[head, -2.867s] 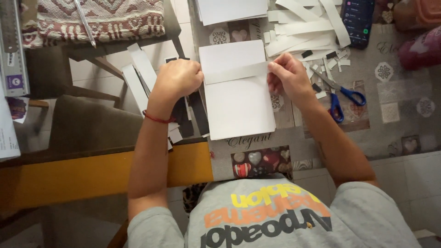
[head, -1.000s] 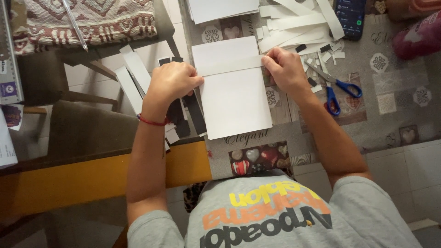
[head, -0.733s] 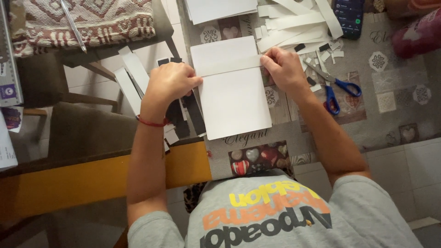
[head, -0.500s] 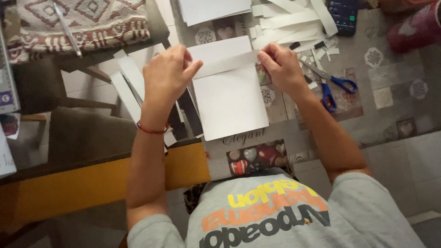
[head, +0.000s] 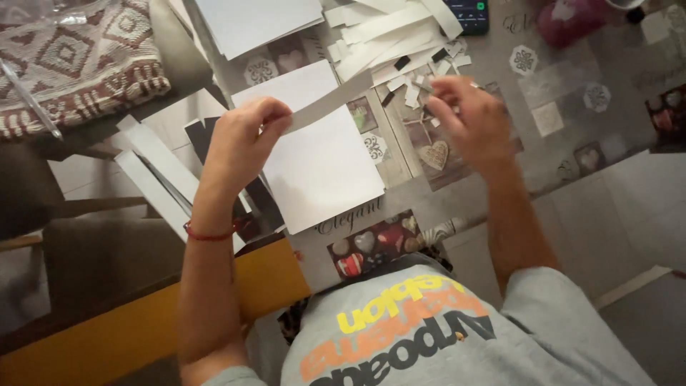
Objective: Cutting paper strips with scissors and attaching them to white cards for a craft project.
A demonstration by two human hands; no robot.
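Over the patterned tablecloth [head: 572, 107], the left hand [head: 239, 143] pinches a paper strip [head: 329, 104] slanting up-right toward the right hand [head: 475, 121], which hovers loosely curled, seemingly empty.

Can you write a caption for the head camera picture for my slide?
Left hand lifts a white paper strip above a white sheet while the right hand hovers over paper scraps.

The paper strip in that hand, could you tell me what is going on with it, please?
A person at a patterned table holds a white paper strip lifted by one end in the left hand, above a white sheet. The right hand hovers over small paper scraps, apparently holding nothing. A pile of cut strips lies beyond.
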